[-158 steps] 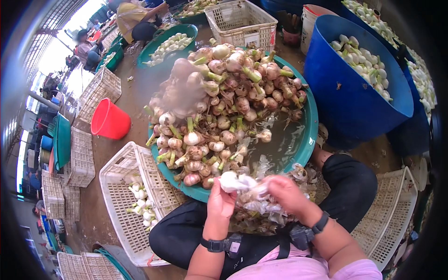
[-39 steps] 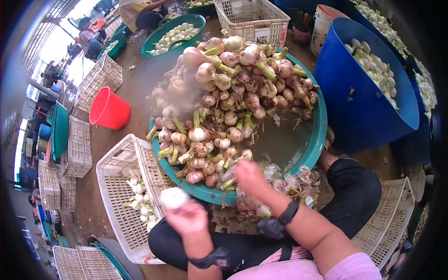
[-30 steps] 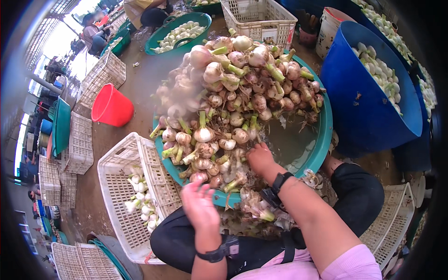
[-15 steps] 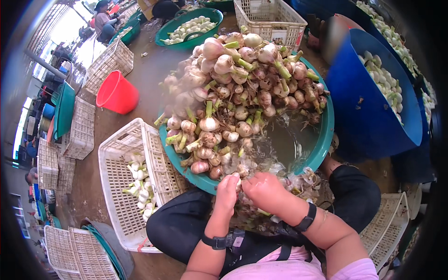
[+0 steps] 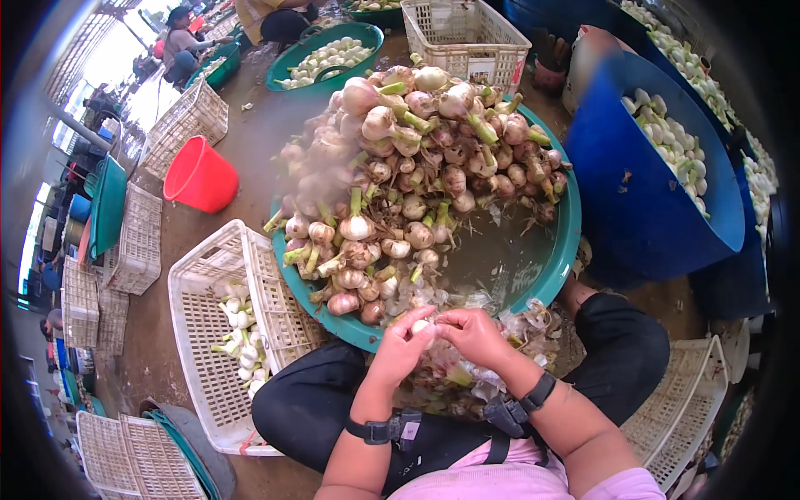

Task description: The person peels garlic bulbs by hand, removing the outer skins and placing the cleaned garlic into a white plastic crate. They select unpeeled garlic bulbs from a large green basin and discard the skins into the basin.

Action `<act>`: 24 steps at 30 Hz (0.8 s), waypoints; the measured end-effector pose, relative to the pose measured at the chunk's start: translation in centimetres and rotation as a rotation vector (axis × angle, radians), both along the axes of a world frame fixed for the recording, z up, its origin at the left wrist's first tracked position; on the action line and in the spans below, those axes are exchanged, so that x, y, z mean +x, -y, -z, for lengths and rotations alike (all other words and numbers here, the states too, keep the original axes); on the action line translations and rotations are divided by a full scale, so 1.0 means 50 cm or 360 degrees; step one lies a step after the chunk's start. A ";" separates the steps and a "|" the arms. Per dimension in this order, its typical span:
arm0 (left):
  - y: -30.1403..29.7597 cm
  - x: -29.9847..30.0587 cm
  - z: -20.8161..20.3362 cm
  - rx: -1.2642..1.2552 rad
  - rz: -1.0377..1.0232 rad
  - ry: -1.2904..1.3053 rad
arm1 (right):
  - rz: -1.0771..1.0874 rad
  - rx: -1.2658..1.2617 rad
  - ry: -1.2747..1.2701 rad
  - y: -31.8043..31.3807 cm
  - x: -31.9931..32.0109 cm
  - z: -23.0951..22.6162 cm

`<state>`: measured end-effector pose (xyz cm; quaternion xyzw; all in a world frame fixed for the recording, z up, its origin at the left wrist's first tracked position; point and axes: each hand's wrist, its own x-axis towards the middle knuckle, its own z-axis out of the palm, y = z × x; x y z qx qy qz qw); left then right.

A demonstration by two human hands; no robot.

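My left hand (image 5: 402, 346) is closed round a small white garlic bulb (image 5: 421, 326), just over the near rim of a wide green basin (image 5: 360, 336). From the other side my right hand (image 5: 472, 335) pinches at the same bulb, its fingers hiding part of it. The basin holds a tall heap of unpeeled garlic (image 5: 414, 235) with cut green stems, and murky water (image 5: 500, 258) shows at its right. Loose garlic skins (image 5: 533, 327) lie below and right of my hands, between my legs.
At my left a white plastic crate (image 5: 193, 367) holds peeled garlic (image 5: 244, 340). A red bucket (image 5: 201, 175) stands beyond it. A large blue tub (image 5: 658, 217) of peeled bulbs is at the right. Another white crate (image 5: 467, 50) and a green basin (image 5: 379, 42) stand farther off, with people at the back.
My hands have turned at the bulb, so its bare white side now shows between my fingers. The view has shifted slightly.
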<state>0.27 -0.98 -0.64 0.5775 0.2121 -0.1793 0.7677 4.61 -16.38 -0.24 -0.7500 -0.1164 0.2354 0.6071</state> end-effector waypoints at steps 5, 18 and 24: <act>0.011 -0.003 -0.032 0.1294 0.0470 0.1218 | 0.0280 0.0435 -0.1166 0.013 0.031 0.031; -0.005 0.000 0.014 -0.0862 -0.1130 0.0192 | -0.0649 -0.0122 0.0566 0.050 -0.066 0.015; 0.002 -0.004 -0.009 -0.0317 -0.0767 0.0470 | 0.0029 -0.0158 0.0091 -0.001 -0.002 -0.079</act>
